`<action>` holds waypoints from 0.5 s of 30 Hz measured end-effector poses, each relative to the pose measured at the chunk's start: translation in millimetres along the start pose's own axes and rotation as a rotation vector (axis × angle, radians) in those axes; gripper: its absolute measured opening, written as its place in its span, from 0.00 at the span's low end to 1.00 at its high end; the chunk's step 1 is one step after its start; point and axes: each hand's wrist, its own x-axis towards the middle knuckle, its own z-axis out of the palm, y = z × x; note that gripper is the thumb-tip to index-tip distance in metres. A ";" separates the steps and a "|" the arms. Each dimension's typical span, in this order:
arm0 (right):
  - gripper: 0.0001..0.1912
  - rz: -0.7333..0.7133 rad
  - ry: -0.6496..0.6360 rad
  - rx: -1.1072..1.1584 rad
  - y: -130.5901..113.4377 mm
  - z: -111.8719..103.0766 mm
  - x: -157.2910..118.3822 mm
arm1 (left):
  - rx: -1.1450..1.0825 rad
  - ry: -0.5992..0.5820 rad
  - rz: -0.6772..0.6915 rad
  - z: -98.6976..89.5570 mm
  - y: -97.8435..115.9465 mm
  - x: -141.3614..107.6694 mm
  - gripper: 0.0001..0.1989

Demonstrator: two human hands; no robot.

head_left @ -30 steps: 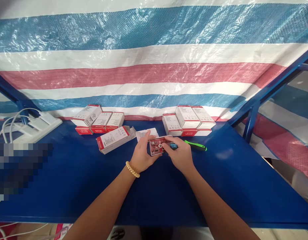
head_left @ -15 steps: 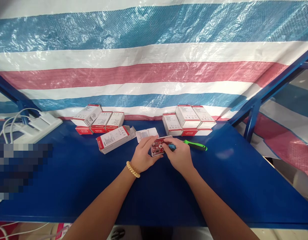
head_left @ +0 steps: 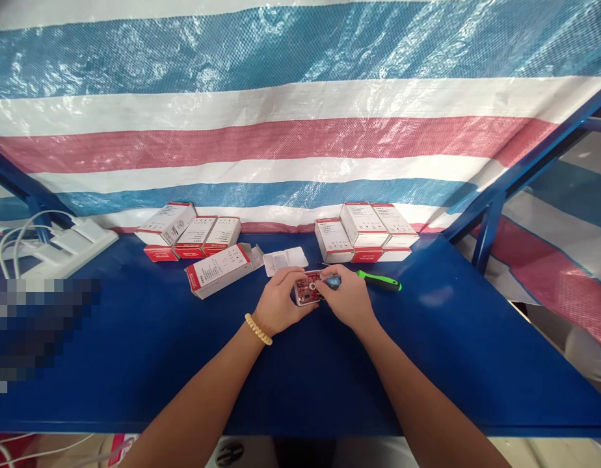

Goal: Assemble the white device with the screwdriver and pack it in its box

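Observation:
A small white-cased device with a red circuit board (head_left: 306,290) is between my two hands above the table. My left hand (head_left: 280,304) wraps round its left side, thumb below and fingers above. My right hand (head_left: 352,300) closes on its right end, with the thumb on the board near a round pale part. A blue piece (head_left: 334,282) shows under the right fingers; its kind is unclear. Just behind lies a white plastic cover (head_left: 285,260). Beside my right hand is a screwdriver (head_left: 381,281) with a green and black handle, its shaft partly hidden.
An opened red-and-white carton (head_left: 222,269) lies left of the cover. Several similar cartons are stacked at the back left (head_left: 183,235) and back right (head_left: 366,233). A white power strip (head_left: 69,250) with plugs and cables sits at the far left of the blue table (head_left: 300,390).
The device's board now lies a little flatter, and more of the screwdriver's shaft shows behind the right hand. Both hands keep their hold; the view has shifted slightly.

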 end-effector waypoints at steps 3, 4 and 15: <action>0.04 0.027 -0.105 -0.094 3.7 0.4 2.7 | 0.126 -0.211 -0.067 -2.2 0.5 0.9 0.27; 0.04 0.037 -0.132 -0.114 4.7 0.3 3.3 | 0.161 -0.284 -0.100 -3.1 1.2 1.5 0.28; 0.06 0.109 -0.144 -0.330 2.1 -1.3 0.2 | 0.214 -0.531 -0.155 -7.4 9.0 3.2 0.26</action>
